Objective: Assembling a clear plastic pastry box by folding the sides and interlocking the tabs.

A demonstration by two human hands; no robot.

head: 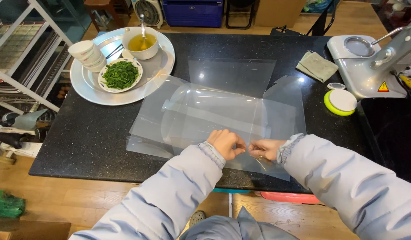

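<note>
A large sheet of clear plastic [214, 111], creased into panels and flaps, lies spread on the black speckled counter [81, 138]. Both hands meet at its near edge. My left hand [226, 143] is curled with its fingertips pinching the sheet's edge. My right hand [265, 149] pinches the same edge right beside it, the fingertips of both hands almost touching. Both arms wear light grey-blue padded sleeves. A separate-looking upright clear panel [232, 75] rises at the far side of the sheet.
A round metal tray [163, 62] at back left carries a bowl of yellow soup with a spoon [142, 42], a plate of greens [121, 74] and stacked white cups [87, 54]. At right are a folded cloth [317, 66], a green-rimmed white disc [341, 102] and a white machine [374, 62].
</note>
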